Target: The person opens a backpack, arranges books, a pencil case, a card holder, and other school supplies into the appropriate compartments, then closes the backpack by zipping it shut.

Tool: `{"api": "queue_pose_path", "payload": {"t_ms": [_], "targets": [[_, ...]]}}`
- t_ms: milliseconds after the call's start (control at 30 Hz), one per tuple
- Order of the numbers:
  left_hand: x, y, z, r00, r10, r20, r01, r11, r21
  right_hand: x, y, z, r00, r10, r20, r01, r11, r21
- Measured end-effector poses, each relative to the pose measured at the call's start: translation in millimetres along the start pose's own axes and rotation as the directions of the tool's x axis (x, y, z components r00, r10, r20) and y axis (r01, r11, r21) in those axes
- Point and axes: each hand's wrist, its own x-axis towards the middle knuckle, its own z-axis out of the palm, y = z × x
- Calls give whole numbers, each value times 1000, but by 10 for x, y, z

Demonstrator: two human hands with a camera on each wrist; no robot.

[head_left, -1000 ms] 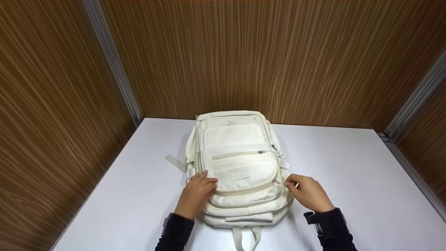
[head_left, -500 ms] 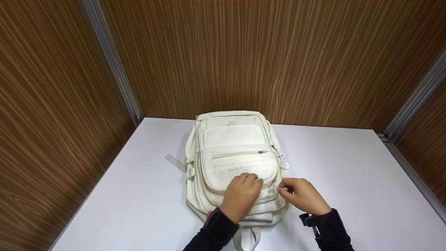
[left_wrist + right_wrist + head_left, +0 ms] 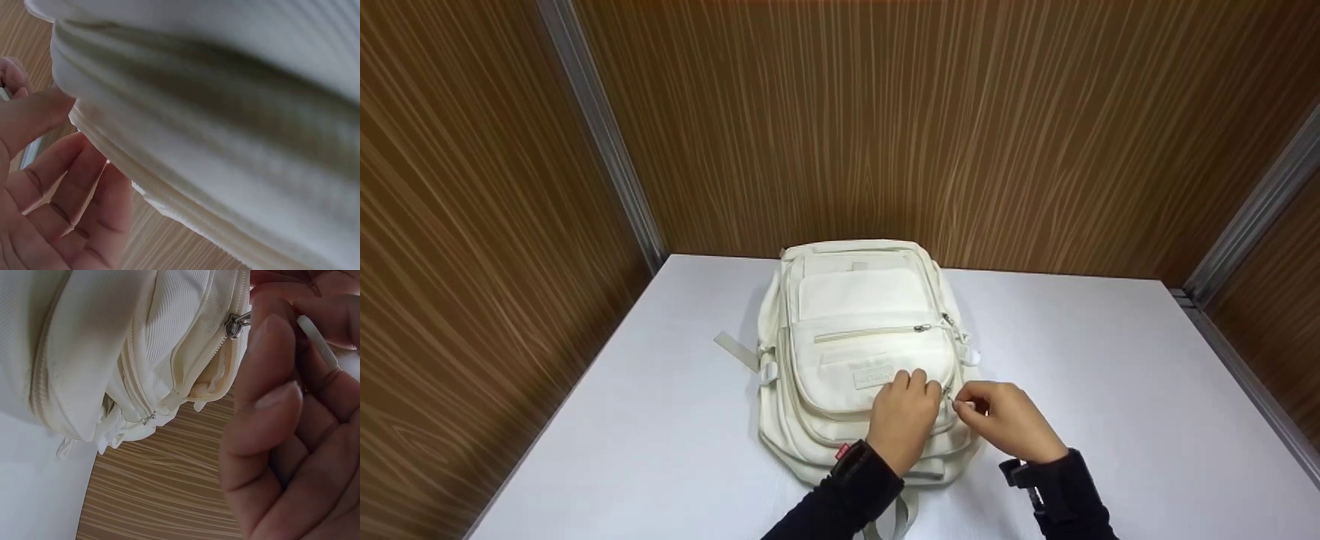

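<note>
A cream backpack [image 3: 862, 292] lies front up on the white table. My right hand [image 3: 1009, 420] pinches a zipper pull [image 3: 318, 340] at the right side of the front pocket. Its white tab shows between the fingers, and a cord joins it to a metal slider [image 3: 233, 326]. Below that slider the zipper teeth are parted, leaving a short gap. My left hand [image 3: 905, 420] is on the lower right of the same pocket, close to the right hand. Thumb and fingers hold the pocket's edge [image 3: 107, 140] between them; the fingertips are partly hidden behind the fabric.
A second zipper slider [image 3: 922, 328] sits across the middle of the bag. A loose strap [image 3: 737, 350] sticks out left, and a carry loop [image 3: 907, 514] hangs toward the front. Wood-grain panels [image 3: 870, 127] wall the table [image 3: 1110, 360] at back and sides.
My left hand has crossed from the pocket's left side to its lower right, beside the right hand. The right hand has shifted slightly left and down, still pinching the zipper pull.
</note>
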Motion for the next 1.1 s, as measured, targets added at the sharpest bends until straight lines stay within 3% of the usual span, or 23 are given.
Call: {"api": "queue_pose_path", "payload": {"t_ms": [333,533,833,1100], "targets": [[-17,-65,21,999,-36,38,38,999,-28,33,12,31,1000,-12,0,12,1000,5],[-35,-117,6,1000,-25,-5,25,999,-23,47,26,26,1000,-14,-19,14,1000,-10],[-135,-231,-16,996,9,-93,-14,999,-49,51,43,38,995,57,-85,-63,995,-72],[-270,-429,-187,1000,12,-4,-13,992,-129,48,46,106,997,-7,-77,-1,996,-94]]}}
